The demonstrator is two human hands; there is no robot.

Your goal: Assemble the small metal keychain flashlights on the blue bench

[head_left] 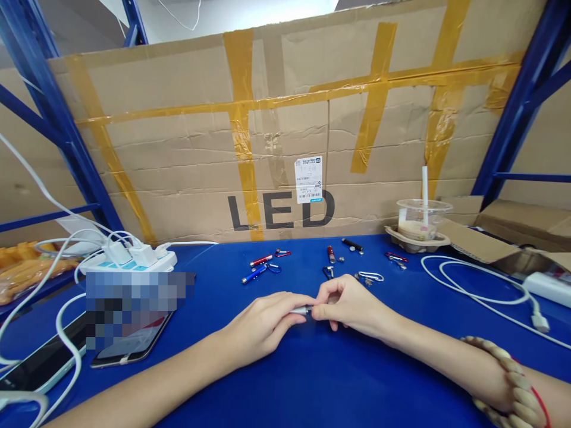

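Observation:
A silver mini flashlight [300, 310] lies between my two hands above the blue table. My left hand [267, 324] is closed around its barrel, which hides most of it. Fingers of my right hand [345, 303] pinch its dark right end. Beyond the hands lie a blue mini flashlight [254, 274] with a blue carabiner [274, 269] and a red one [261, 261] beside a red carabiner [282, 253]. Farther right are a short red tube [331, 254], a black tube [352, 244], a silver carabiner [371, 276] and a black clip [328, 272].
A power strip [151, 261] with white cables and phones [134, 342] occupies the left. At the back right stands a plastic cup [413, 229] with a straw in a carton holder. A white cable [473, 291] curls at right. Taped cardboard [191, 172] walls the back.

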